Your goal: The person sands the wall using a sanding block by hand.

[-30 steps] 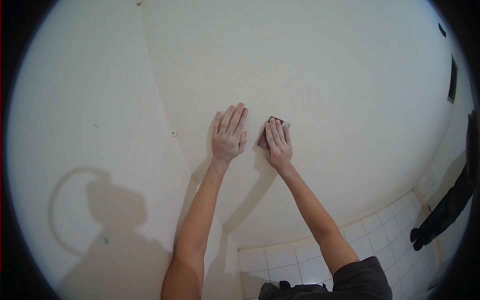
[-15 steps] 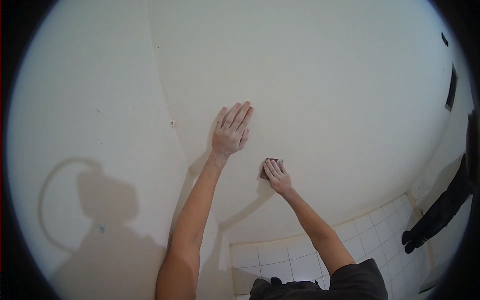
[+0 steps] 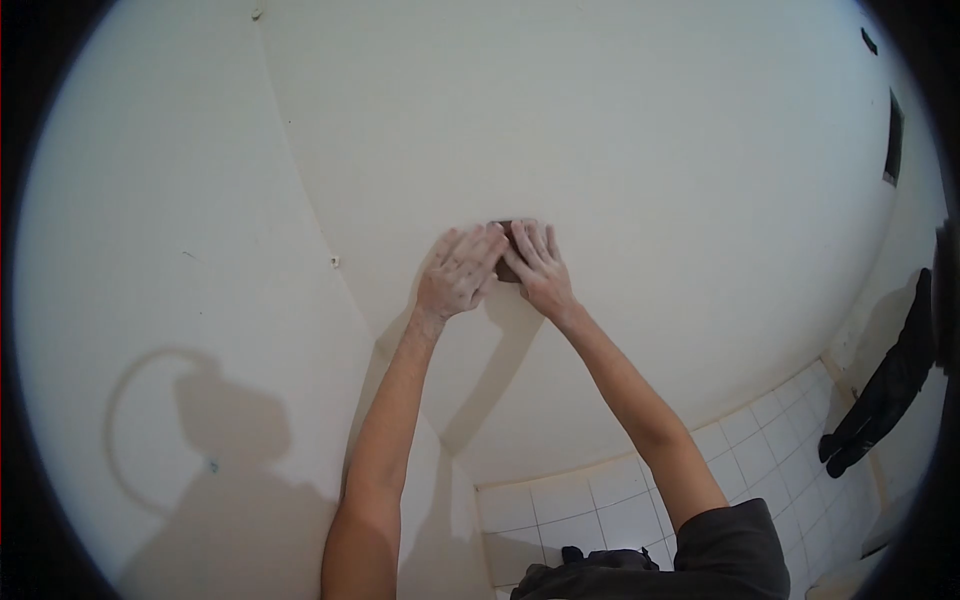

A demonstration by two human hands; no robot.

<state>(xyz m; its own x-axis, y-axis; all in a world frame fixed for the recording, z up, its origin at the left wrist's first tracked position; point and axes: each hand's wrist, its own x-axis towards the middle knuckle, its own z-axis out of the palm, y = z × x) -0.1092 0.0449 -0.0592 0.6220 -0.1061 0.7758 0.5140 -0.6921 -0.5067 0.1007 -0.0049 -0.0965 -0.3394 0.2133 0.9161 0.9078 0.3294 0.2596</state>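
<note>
A dark brown piece of sandpaper [image 3: 507, 268] lies against the pale wall [image 3: 640, 160], partly hidden by fingers. My right hand [image 3: 543, 272] presses it to the surface, fingers stretched over its right part. Close beside it on the left is my left hand [image 3: 457, 272], palm toward the wall, fingers extended and holding nothing. Its fingertips come up to the sandpaper's left edge; whether they touch it I cannot tell. Both hands look whitened with dust.
A wall corner [image 3: 300, 175] runs down on my left, with a small fitting [image 3: 335, 262] near it. White floor tiles [image 3: 625, 522] lie below. Another person's dark-clothed legs [image 3: 885, 385] stand at the right. A dark rectangular opening [image 3: 893, 140] shows in the far wall.
My right hand has moved up and left with the sandpaper, from low on the wall to beside my left hand. The left hand has stayed at nearly the same place, and the view has shifted slightly.
</note>
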